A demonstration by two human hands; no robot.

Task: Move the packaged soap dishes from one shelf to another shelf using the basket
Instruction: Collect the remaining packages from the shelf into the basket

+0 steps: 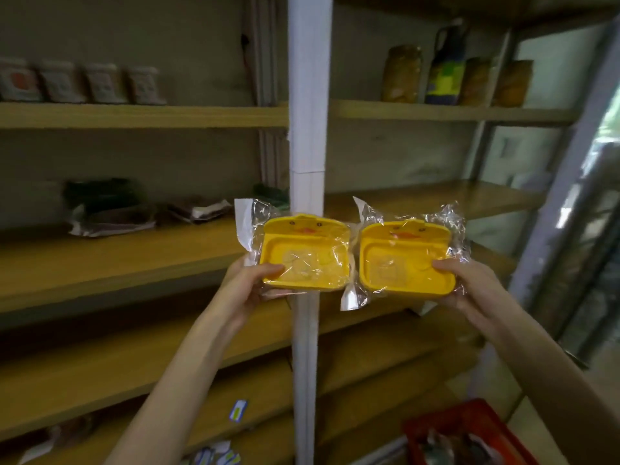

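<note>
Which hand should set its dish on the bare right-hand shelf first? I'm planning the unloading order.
Probably the right hand: its yellow duck-faced plastic-wrapped soap dish already hangs before the bare wooden shelf.

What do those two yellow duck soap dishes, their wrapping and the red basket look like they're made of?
Left soap dish and right soap dish: likely moulded plastic, with a smooth, even yellow and rounded rims. Wrapping: thin clear plastic film, crinkled and glinting. Red basket: probably rigid plastic, though it is blurred and cut off at the edge.
</note>
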